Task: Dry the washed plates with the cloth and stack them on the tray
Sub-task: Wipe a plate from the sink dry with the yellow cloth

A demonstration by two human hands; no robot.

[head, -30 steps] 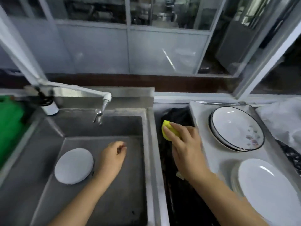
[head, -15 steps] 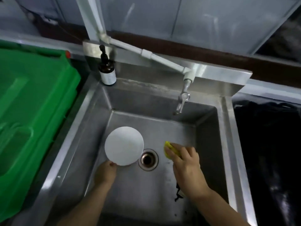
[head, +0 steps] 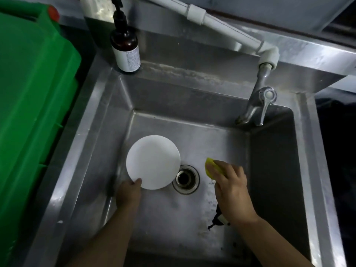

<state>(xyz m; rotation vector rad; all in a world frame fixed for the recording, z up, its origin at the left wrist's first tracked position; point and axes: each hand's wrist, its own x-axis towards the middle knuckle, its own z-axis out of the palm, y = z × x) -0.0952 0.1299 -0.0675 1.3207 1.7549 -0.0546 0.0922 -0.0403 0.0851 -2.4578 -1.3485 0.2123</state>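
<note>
A small white plate [head: 153, 161] is inside the steel sink [head: 192, 89], just left of the drain [head: 185, 179]. My left hand [head: 128, 193] grips the plate's near edge, thumb on top. My right hand [head: 230, 186] holds a yellow cloth [head: 209, 167] right of the drain, low over the sink floor. The tray and the other plates are out of view.
A tap [head: 256, 105] on a white pipe [head: 212, 20] hangs over the sink's back right. A brown pump bottle [head: 126, 49] stands at the back left corner. A green plastic bin [head: 32, 105] fills the left side. Dark debris [head: 217, 220] lies by my right wrist.
The view swung left from the tray to the sink. My right hand carried the yellow cloth into the sink. My left hand reached the plate and took its near edge.
</note>
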